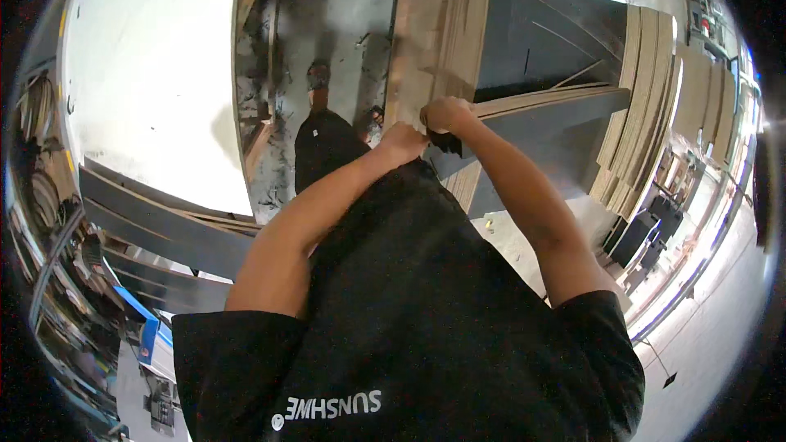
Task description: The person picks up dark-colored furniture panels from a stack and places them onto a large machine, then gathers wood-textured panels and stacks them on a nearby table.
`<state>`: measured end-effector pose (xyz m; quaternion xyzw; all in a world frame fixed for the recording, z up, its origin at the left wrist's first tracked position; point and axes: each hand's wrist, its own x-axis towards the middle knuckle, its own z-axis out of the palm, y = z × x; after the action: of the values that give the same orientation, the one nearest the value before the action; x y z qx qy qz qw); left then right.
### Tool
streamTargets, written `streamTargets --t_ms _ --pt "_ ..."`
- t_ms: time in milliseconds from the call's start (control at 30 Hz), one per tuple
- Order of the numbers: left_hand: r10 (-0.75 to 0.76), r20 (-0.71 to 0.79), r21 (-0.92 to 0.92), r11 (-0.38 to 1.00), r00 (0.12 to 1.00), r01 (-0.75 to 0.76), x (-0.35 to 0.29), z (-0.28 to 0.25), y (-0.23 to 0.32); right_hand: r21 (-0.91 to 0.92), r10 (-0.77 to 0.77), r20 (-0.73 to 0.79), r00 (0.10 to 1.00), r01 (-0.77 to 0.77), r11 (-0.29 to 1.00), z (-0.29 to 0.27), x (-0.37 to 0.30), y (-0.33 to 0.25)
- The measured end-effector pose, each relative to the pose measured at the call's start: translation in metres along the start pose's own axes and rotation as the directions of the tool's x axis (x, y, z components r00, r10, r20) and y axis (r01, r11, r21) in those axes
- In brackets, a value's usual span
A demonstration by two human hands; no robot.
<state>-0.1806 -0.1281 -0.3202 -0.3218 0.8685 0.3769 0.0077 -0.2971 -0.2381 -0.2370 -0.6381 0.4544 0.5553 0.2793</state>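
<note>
My two hands are close together in front of my body. My left hand has its fingers curled closed. Just ahead and to the right, my right hand is also closed, bent down at the wrist. A small crumpled black thing shows under my right hand; its kind is unclear. What either hand grips is hidden by the fingers. Beside my right hand is the near end of a few thin grey-faced boards, which run off to the right. I cannot tell whether that hand touches them.
A stack of long brown boards lies ahead, with wide dark grey panels beside it. More boards are piled at the right. A big white panel lies at the left above grey strips. Debris litters the floor.
</note>
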Motion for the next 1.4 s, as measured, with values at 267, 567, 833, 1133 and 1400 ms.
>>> streamTargets --t_ms 267,567,833,1133,1400 --pt "0.126 0.032 0.127 0.983 0.991 -0.13 -0.007 -0.002 -0.015 -0.001 -0.054 0.0 0.999 0.054 0.999 -0.006 -0.006 0.003" --pt "0.2 -0.197 0.167 0.971 0.96 -0.168 -0.018 -0.007 -0.008 0.101 -0.089 -0.117 0.989 0.101 0.99 0.004 0.006 -0.013" --pt "0.372 -0.245 0.181 0.925 0.895 -0.335 -0.009 -0.01 0.002 0.153 -0.015 -0.16 0.987 0.04 0.987 0.022 0.03 -0.019" --pt "0.07 0.014 0.188 0.98 0.997 -0.071 -0.022 -0.022 0.016 0.194 -0.029 -0.209 0.978 0.07 0.978 0.027 0.001 -0.015" --pt "0.0 -0.276 0.21 0.976 0.961 0.06 -0.02 0.041 0.016 0.221 -0.058 -0.207 0.977 0.104 0.97 0.015 -0.019 -0.008"
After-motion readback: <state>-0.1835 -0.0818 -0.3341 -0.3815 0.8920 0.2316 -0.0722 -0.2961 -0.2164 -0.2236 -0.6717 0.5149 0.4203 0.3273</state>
